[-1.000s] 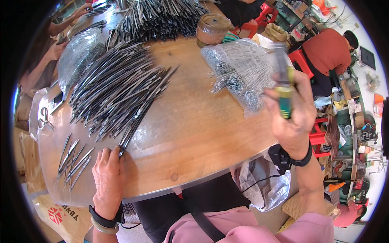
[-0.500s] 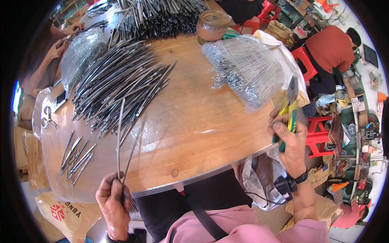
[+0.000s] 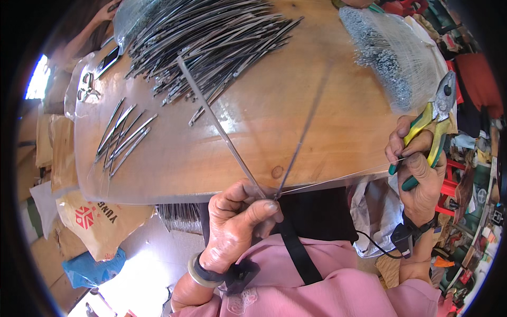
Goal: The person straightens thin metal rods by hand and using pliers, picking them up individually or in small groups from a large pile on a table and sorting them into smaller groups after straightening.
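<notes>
My left hand [image 3: 235,216] is closed at the table's near edge, pinching the near end of a long thin grey strip [image 3: 219,129]. A darker strip [image 3: 289,171] also rises from these fingers, blurred toward its far end. From the left fingertips a fine wire [image 3: 343,175] runs nearly taut to my right hand [image 3: 422,179], whose thumb and finger pinch it. That same hand holds pliers [image 3: 441,105] with yellow and green handles, jaws upward and handles spread. Beyond the left hand lies a large pile of dark strips [image 3: 211,42].
Several short strips [image 3: 121,140] lie on the wooden table [image 3: 327,132] at left. Small scissors [image 3: 87,87] and a phone [image 3: 108,62] rest farther back. A plastic bag of fine wires [image 3: 396,58] sits at back right. Another person's arm [image 3: 87,31] shows at far left.
My left hand has moved right and inward with the strips, which now spread wider apart. A wire now stretches between my hands. The view has shifted, and the pliers' handles appear more spread.
</notes>
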Available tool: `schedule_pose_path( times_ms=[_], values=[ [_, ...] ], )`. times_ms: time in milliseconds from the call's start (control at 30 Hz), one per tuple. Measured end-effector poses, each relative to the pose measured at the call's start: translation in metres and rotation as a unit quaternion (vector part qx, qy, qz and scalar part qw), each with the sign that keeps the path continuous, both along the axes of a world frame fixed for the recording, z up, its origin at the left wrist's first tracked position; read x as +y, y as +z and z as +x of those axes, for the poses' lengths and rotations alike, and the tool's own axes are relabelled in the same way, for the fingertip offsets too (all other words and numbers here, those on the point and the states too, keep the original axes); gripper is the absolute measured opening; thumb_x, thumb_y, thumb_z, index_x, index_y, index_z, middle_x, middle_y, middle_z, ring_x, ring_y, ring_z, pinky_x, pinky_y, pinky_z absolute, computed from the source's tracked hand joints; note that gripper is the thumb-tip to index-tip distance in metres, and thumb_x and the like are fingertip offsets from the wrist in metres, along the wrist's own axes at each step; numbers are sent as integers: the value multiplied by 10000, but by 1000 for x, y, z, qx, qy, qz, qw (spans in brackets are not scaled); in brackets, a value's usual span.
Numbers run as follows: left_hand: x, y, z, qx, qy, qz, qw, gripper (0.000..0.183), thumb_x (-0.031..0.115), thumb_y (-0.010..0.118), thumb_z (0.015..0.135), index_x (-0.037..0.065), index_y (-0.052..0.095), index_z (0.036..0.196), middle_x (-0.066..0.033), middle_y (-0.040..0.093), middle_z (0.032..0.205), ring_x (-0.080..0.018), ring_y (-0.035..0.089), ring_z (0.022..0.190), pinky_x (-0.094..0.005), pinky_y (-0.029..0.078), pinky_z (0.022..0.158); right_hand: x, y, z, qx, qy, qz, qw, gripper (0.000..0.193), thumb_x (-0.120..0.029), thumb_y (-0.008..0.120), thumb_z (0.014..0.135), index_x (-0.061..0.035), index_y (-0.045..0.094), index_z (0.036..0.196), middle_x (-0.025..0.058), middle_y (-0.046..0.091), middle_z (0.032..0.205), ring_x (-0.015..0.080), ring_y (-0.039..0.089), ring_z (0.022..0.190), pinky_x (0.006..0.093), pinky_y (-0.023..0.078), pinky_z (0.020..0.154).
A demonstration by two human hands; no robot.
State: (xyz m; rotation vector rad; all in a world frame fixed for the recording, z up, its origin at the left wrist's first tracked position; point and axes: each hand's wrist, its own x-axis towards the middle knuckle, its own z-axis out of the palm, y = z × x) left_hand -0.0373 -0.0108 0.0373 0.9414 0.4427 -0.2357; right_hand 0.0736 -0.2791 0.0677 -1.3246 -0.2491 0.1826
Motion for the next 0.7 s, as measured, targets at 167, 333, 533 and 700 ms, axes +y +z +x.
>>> schedule_pose_path(
  times_ms=[167,333,533,700],
  values=[
    [1,-4,-2,45,32,69,996,40,-25,650,877,-12,612,883,-90,664,727,-51,458,526,-181,350,476,-2,-1,0,-1,3,14,1000,208,-137,716,837,31,605,890,172,512,1117,202,532,846,313,439,709],
    [-2,-2,-8,-11,-3,107,994,65,-47,656,869,-3,609,879,-54,665,741,-31,477,576,-171,370,510,5,-5,-5,9,10,-53,999,192,-123,729,806,32,624,853,160,539,1097,192,544,831,297,432,704],
    [1,-3,-2,-5,-112,172,979,82,-59,648,862,-26,640,936,-23,635,719,-35,517,586,-189,417,523,8,0,0,-89,69,-307,945,181,-73,807,711,6,689,824,144,648,1003,204,624,882,324,482,788],
    [5,-6,2,38,-108,160,981,63,-57,639,874,-36,629,932,-30,632,718,-51,525,575,-197,426,518,6,-1,-1,-58,50,-197,977,224,-107,827,703,13,686,828,149,633,1002,190,600,854,317,482,750]
  ],
)
